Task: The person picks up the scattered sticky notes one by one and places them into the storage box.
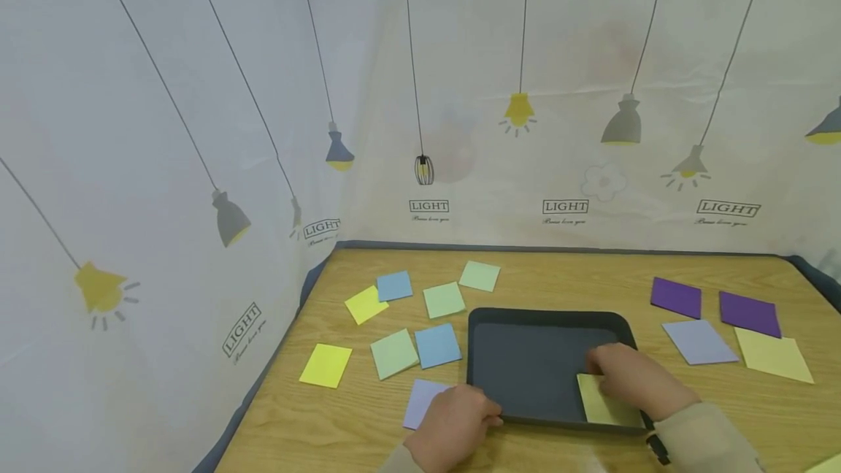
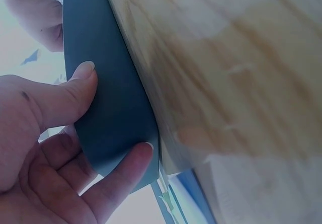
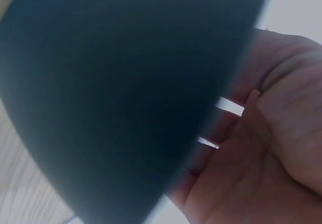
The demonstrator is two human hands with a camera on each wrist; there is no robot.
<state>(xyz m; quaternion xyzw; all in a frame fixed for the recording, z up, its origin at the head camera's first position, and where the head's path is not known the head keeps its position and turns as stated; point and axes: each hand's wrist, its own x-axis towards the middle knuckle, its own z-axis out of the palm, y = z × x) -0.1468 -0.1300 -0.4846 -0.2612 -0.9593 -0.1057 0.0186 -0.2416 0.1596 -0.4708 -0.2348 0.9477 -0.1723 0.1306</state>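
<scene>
A dark rectangular tray (image 1: 532, 363) lies on the table. At its near left corner my left hand (image 1: 455, 420) grips the rim; in the left wrist view the thumb (image 2: 83, 90) and a finger (image 2: 128, 168) press the outer wall. My right hand (image 1: 640, 379) reaches inside the near right part of the tray, its fingers curled at the upper edge of a pale yellow sticky note (image 1: 601, 409). In the right wrist view the tray's wall (image 3: 121, 93) hides the fingertips. A lavender sticky note (image 1: 420, 400) is partly covered by the left hand.
Left of the tray lie several green, blue and yellow sticky notes (image 1: 394, 354). To the right are two purple notes (image 1: 677, 298), a lavender note (image 1: 700, 341) and a pale yellow note (image 1: 775, 356). A lamp-printed cloth (image 1: 473, 57) surrounds the wooden table (image 1: 565, 268).
</scene>
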